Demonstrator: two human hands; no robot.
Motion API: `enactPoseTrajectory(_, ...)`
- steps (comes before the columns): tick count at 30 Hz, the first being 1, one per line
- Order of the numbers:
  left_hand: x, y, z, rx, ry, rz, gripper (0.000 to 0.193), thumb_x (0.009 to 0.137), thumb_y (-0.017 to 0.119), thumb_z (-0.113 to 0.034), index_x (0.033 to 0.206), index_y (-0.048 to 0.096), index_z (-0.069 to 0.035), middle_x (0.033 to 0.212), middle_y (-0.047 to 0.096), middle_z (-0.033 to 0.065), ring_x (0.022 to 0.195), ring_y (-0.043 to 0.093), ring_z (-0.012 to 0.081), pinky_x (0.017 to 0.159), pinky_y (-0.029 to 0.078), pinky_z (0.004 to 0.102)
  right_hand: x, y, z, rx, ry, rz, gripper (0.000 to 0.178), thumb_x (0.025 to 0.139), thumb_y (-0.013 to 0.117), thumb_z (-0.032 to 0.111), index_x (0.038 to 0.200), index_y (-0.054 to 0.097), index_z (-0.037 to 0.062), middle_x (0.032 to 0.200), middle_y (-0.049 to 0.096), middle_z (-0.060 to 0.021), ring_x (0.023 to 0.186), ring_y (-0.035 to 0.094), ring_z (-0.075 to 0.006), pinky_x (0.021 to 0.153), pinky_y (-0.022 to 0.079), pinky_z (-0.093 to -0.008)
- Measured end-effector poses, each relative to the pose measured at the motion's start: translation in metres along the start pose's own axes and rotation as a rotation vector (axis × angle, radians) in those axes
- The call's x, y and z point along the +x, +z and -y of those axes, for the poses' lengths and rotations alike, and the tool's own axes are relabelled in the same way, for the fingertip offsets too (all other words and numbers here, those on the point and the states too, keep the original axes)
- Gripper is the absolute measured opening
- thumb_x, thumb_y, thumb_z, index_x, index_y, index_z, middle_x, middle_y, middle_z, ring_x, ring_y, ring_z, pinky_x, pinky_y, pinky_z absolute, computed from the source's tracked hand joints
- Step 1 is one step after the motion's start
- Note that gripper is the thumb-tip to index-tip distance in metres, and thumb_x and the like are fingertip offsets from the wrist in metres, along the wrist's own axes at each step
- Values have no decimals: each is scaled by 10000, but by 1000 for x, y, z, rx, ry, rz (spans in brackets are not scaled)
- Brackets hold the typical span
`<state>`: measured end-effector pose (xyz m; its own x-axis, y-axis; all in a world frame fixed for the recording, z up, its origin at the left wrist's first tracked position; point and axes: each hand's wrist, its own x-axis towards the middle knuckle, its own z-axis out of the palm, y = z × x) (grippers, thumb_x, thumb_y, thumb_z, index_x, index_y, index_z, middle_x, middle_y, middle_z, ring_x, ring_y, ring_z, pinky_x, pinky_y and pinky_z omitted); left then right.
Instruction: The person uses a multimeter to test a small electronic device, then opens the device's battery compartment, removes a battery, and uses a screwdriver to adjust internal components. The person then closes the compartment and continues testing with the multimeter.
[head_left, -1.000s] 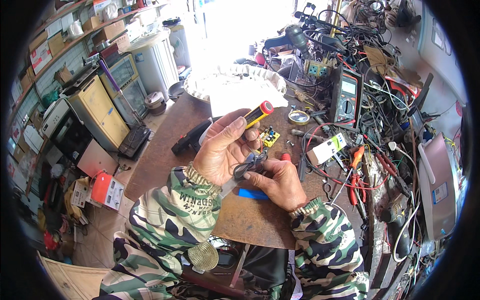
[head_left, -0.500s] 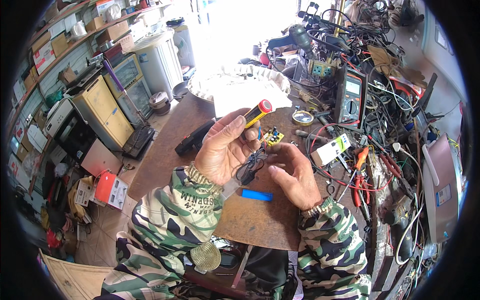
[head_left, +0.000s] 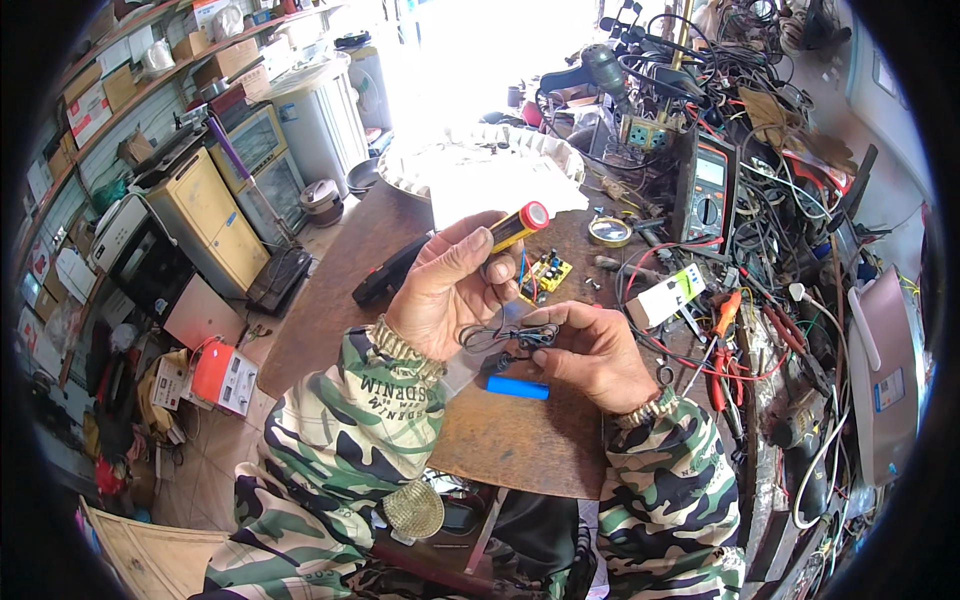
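Observation:
Raised over the table, my left hand (head_left: 440, 285) is closed around a yellow and black cylindrical battery (head_left: 516, 229), its red-rimmed end tilted up to the right. My right hand (head_left: 597, 362) pinches a loosely coiled thin dark cable (head_left: 532, 337) between thumb and fingers. The coil stretches beneath my left fingers; whether they hold it too is unclear. Under the cable a blue cylindrical battery (head_left: 517, 387) lies on the tabletop. Beyond my hands rests a yellow circuit board (head_left: 548, 272) with red and blue wires.
The brown wooden table (head_left: 510, 445) also bears a black object (head_left: 390, 272) left of my left hand. To the right are a small round gauge-like item (head_left: 610, 232), a multimeter (head_left: 704, 190), a white box (head_left: 664, 298), orange-handled pliers (head_left: 727, 318) and tangled wires.
My right fingers have closed on the cable and lifted it, spreading its loops to the right. The battery in my left hand has shifted only slightly.

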<state>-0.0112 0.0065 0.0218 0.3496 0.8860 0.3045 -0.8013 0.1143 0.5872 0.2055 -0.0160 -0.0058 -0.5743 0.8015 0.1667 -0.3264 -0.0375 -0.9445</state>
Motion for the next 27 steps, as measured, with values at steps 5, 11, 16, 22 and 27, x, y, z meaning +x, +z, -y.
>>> enactPoseTrajectory(5, 1, -5, -8, -57, -84, 54, 359, 1051, 599, -154, 1361, 574, 24, 1070, 677, 117, 862, 648, 129, 728, 622, 285, -4, -16, 4, -78, -2, -6, 298, 943, 626, -99, 1238, 653, -68, 1003, 742, -94, 900, 715, -150, 817, 578, -287)
enactPoseTrajectory(11, -3, -2, -6, -27, -199, 64, 303, 1036, 612, -104, 1313, 618, 18, 1050, 683, 136, 805, 661, 155, 664, 637, 300, -4, -18, 11, -129, -102, -47, 224, 962, 680, -20, 1183, 716, -39, 993, 749, -71, 895, 693, -132, 816, 571, -280)
enactPoseTrajectory(16, -3, 0, -4, 80, -238, 61, 304, 1031, 621, -114, 1305, 617, 18, 1038, 678, 111, 808, 656, 146, 667, 624, 288, -9, -18, 16, -160, -144, -14, 232, 952, 699, -10, 1182, 716, -35, 1017, 754, -75, 887, 689, -111, 809, 568, -268)
enactPoseTrajectory(22, -3, 5, 1, 263, -177, -29, 284, 1008, 665, -120, 1240, 618, 37, 965, 680, 53, 792, 670, 122, 712, 600, 271, -8, -19, 15, -129, -151, -104, 197, 929, 712, -19, 1125, 714, -37, 963, 737, -44, 860, 682, -93, 778, 556, -253)
enactPoseTrajectory(27, -1, 5, 4, 623, -30, -149, 290, 979, 697, -79, 1232, 629, 44, 1005, 694, 92, 854, 664, 138, 751, 562, 277, -2, -6, 9, -201, -373, -365, 228, 896, 747, -32, 1103, 654, -26, 1017, 709, -54, 921, 667, -113, 838, 541, -261)
